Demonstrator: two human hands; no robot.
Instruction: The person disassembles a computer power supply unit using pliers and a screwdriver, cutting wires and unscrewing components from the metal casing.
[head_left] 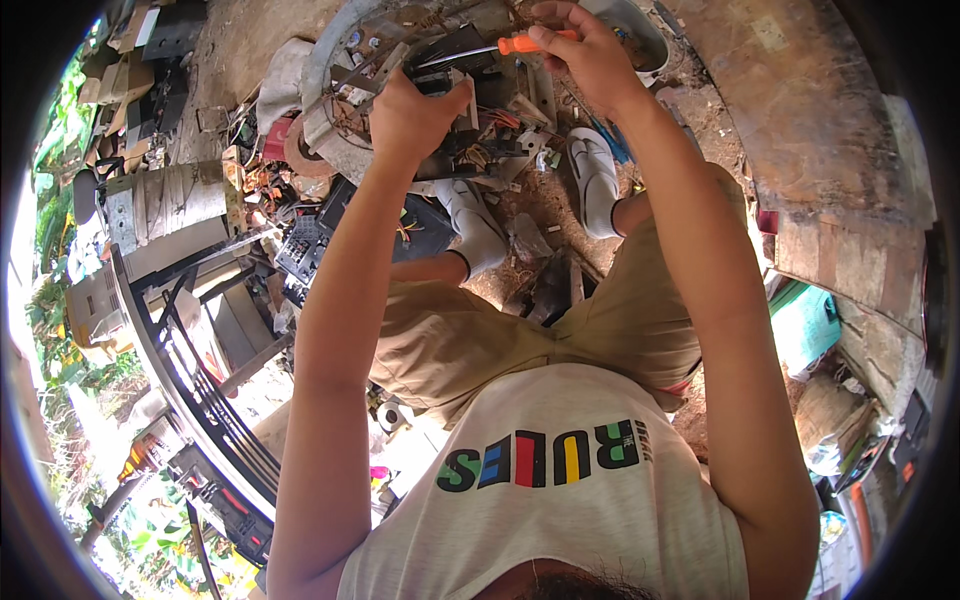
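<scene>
While two hands work, one screwdriver (500, 46) turns.

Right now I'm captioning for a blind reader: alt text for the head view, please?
The right hand holds an orange-handled screwdriver against a dismantled metal appliance chassis that the left hand steadies. Scrap parts litter the dirt ground around white shoes.

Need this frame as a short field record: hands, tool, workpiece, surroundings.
left hand: grips the dark metal part of a stripped appliance
right hand: closed around an orange-handled screwdriver
screwdriver: shaft points left, into the appliance
workpiece: round grey housing with exposed wires and brackets
feet: white shoes on dirt ground
surroundings: black metal frame at the person's left, scattered scrap parts
</scene>
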